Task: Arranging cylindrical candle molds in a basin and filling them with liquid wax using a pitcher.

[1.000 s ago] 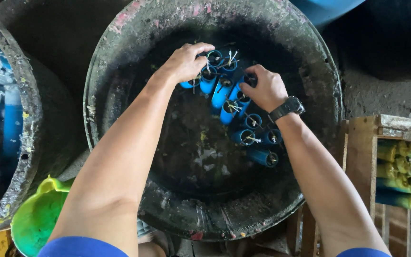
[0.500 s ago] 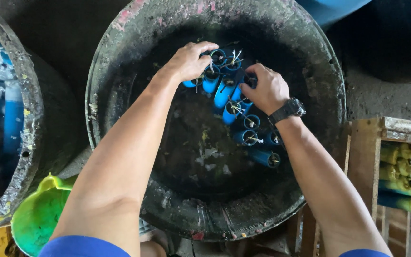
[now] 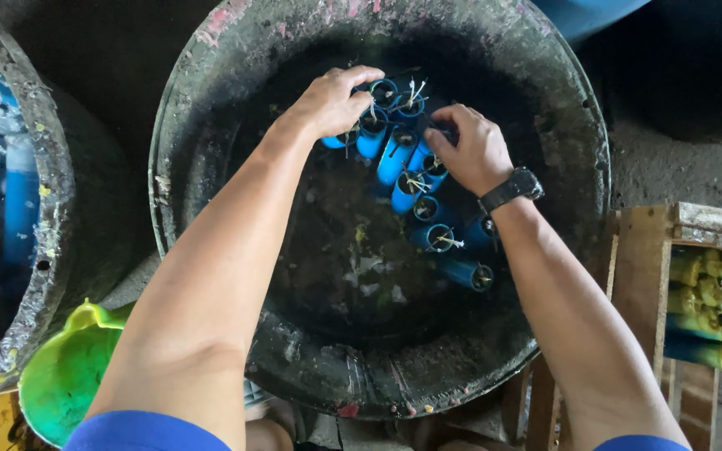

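Blue tubes (image 3: 403, 159) lie clustered inside a dark drum (image 3: 211, 108), between both hands. Left hand (image 3: 332, 104) grips the tubes at the cluster's far left; right hand (image 3: 470, 150) clasps tubes at its right edge. More tubes lie below the right wrist.

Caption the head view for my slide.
Both hands, left hand and right hand, grip blue tubes inside a dark drum.

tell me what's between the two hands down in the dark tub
In the head view, a cluster of blue tubes with white wicks fills the gap between the left hand and the right hand, inside the dark tub. Both hands' fingers touch the tubes.
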